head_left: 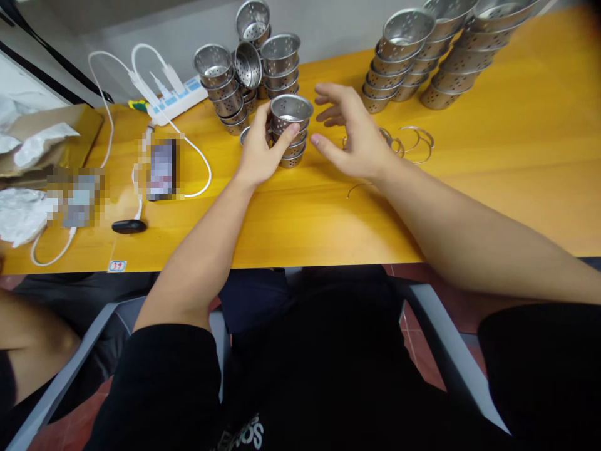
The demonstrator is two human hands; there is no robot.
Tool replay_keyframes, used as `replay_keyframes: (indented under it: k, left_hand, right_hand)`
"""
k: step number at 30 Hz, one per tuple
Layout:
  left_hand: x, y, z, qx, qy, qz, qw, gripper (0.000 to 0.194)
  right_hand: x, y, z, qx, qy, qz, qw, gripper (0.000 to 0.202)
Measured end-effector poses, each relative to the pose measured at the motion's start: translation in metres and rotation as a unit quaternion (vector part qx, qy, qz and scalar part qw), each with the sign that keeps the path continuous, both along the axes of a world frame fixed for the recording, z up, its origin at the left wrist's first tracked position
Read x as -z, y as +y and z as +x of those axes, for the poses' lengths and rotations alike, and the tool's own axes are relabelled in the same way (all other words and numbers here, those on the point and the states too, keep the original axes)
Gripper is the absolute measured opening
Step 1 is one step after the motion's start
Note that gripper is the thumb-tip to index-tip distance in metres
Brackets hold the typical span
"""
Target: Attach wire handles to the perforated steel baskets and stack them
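My left hand (263, 147) is wrapped round a short stack of perforated metal cups (292, 113) on the yellow table, its thumb against the near side. To the right of that stack my right hand (345, 128) hovers with fingers apart, holding nothing. Behind the left hand stand more stacks of the same cups (218, 75), with one cup (248, 65) tipped on its side among them. Thin metal rings (416, 145) lie on the table beyond my right wrist, which partly covers them.
Tall cup stacks (399, 56) stand at the back right. On the left are a power strip (181, 100) with white cables, a phone (162, 169), a small black oval object (129, 226), and a box (56, 138) with plastic wrapping. Another person's arm (32, 319) shows at lower left.
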State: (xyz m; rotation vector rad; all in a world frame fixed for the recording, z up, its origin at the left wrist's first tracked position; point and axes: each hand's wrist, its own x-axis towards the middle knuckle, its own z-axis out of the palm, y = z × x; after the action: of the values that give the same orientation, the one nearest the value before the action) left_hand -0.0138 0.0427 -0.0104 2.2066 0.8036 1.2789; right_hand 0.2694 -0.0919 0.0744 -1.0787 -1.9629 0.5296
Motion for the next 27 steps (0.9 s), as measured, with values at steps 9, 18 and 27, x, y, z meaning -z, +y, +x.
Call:
replay_keyframes:
  k: [9, 18, 27]
  left_hand:
    - [0.012, -0.027, 0.019, 0.070, 0.055, -0.027, 0.996, 0.108]
    - [0.013, -0.022, 0.019, 0.066, 0.053, -0.008, 0.996, 0.116]
    - [0.010, -0.025, 0.018, 0.076, 0.046, -0.001, 0.996, 0.115]
  right_hand:
    - [-0.001, 0.003, -0.006, -0.002, -0.024, 0.022, 0.999, 0.061]
    - [-0.019, -0.004, -0.003, -0.028, -0.049, -0.002, 0.998, 0.050]
    - [-0.026, -0.001, -0.003, -0.057, -0.079, 0.007, 0.995, 0.048]
